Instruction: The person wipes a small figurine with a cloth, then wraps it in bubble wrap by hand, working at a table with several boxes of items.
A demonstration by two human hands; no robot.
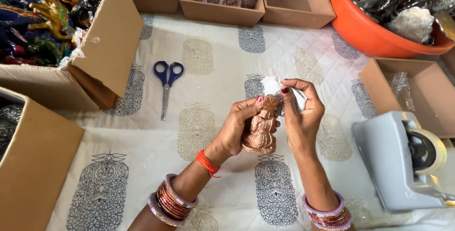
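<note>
My left hand (236,127) grips a small copper-coloured figurine (261,127) upright above the printed cloth. My right hand (299,112) holds a crumpled piece of white wrapping (272,85) against the figurine's top, with thumb and forefinger pinching near its head. Both wrists carry stacks of bangles, and a red thread circles the left wrist.
Blue-handled scissors (167,83) lie on the cloth (142,145) to the left. A grey tape dispenser (403,160) stands at the right. An orange tub (369,32) of wrapped items sits at the back right. Several cardboard boxes (109,36) ring the work area, one holding colourful figures.
</note>
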